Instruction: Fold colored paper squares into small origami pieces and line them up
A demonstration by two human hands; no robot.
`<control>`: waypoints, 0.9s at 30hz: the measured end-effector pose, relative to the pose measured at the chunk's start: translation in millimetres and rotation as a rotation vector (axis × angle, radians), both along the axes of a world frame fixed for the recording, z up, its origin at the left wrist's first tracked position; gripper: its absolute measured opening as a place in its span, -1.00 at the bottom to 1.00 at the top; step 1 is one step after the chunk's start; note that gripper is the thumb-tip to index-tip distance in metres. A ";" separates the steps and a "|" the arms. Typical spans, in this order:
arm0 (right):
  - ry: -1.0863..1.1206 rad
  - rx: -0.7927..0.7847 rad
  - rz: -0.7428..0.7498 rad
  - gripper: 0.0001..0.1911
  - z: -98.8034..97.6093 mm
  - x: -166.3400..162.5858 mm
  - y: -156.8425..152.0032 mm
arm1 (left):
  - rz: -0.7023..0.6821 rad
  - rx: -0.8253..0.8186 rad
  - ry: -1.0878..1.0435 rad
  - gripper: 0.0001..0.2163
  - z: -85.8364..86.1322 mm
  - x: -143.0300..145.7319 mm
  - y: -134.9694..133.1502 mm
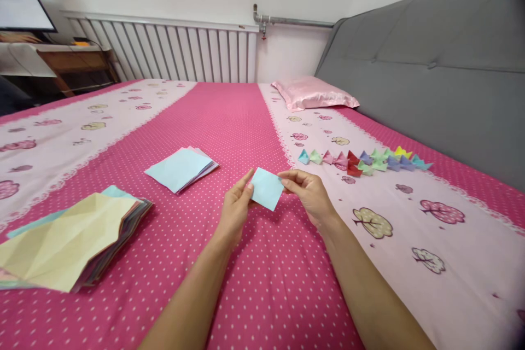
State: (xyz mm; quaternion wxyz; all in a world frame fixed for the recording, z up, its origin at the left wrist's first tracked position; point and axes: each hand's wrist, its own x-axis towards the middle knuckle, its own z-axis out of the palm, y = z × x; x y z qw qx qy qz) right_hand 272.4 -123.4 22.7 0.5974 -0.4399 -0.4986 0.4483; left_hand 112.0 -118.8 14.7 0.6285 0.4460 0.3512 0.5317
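A small light-blue square of paper (267, 189) is held above the pink dotted bedspread between both hands. My left hand (238, 199) pinches its left edge, thumb on top and fingers behind. On the other side, my right hand (304, 190) grips the upper right corner between thumb and fingertips. To the left lies a stack of square paper sheets (180, 168) with a pale blue one on top. Folded paper boats (353, 163) in several colours stand in rows to the right of my right hand.
Larger creased sheets of paper (77, 235), cream on top, are piled at the near left. A pink pillow (314, 93) rests at the far right by the grey headboard (435, 60). Behind the bed are a white radiator (172, 49) and a desk (74, 63) with a monitor (24, 4).
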 end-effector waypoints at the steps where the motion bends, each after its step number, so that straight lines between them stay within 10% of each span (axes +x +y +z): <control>1: -0.010 -0.007 0.004 -0.85 0.1 1.1 0.0 | 0.008 0.014 -0.002 -0.53 0.0 -0.8 0.7; 27: -0.061 0.021 0.169 -0.70 7.0 5.8 -5.3 | -0.063 -0.016 0.004 -0.57 4.2 -5.8 -0.2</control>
